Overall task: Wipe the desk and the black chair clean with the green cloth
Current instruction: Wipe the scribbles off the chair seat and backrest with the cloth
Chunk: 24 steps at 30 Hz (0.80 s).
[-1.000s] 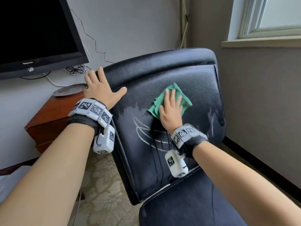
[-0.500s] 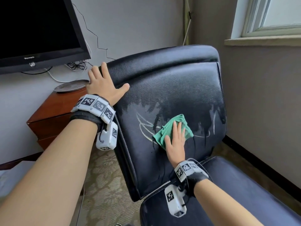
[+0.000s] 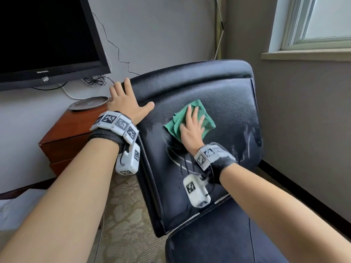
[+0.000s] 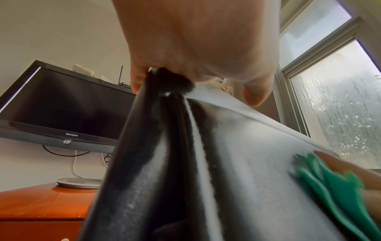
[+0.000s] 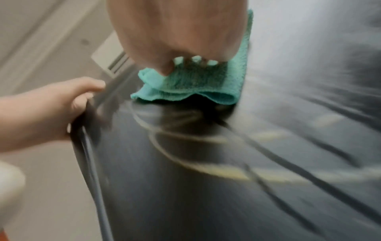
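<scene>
The black chair faces me, its backrest streaked with wet marks. My right hand lies flat, fingers straight, pressing the folded green cloth against the middle of the backrest. The right wrist view shows the cloth bunched under my palm, motion-blurred. My left hand grips the backrest's upper left edge, thumb on the front and fingers round the back. In the left wrist view the edge is pinched between thumb and fingers.
A reddish wooden desk stands left of the chair, with a metal plate on it and a black TV above. Cables hang on the wall. A window sill is at upper right; patterned carpet lies below.
My right hand swept the cloth down the backrest and has come back up to its middle. My left hand has kept its hold on the chair's edge.
</scene>
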Tool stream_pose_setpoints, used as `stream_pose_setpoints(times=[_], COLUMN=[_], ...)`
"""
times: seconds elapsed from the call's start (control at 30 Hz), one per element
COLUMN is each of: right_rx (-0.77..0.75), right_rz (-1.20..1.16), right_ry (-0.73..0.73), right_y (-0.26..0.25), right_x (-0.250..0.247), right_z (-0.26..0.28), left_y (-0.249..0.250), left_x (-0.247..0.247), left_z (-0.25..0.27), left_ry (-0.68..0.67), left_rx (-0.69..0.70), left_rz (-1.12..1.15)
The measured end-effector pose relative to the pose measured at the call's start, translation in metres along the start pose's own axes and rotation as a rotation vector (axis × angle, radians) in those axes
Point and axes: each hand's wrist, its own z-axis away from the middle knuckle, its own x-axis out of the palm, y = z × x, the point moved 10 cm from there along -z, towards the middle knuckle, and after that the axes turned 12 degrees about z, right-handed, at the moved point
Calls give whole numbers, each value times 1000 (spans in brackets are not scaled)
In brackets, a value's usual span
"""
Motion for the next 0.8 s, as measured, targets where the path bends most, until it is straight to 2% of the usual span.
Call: stream_pose_setpoints(times=[0.07,0.2,0.3,0.37,0.47,0.7,0.8], right_rx=[14,49,181,305,373,363,299], right_rz=[-13,-46,-117,-173,-199,-174,-140], right_ry=[31,183,228,228,197,122,40], right_y=[-14,-4,10,13,10,15,-11], right_x=[-9,-17,-11,-4,10,33,36], right_z=[-12,-3,10,22,39,71,71], left_y=[-2,-4,-3,-3,-3,-10,-11], left_x=[-1,-1,-4,-6,-12,-17,-17], left_z=[-1,1,4,7,12,22,22], left_ry=[-18,-40,-45,-51,-43,-49,-45], left_rx=[0,-3,-12,-10,-9,-13,-6], left_rz=[10,-1,-22,-18,-22,-50,-58])
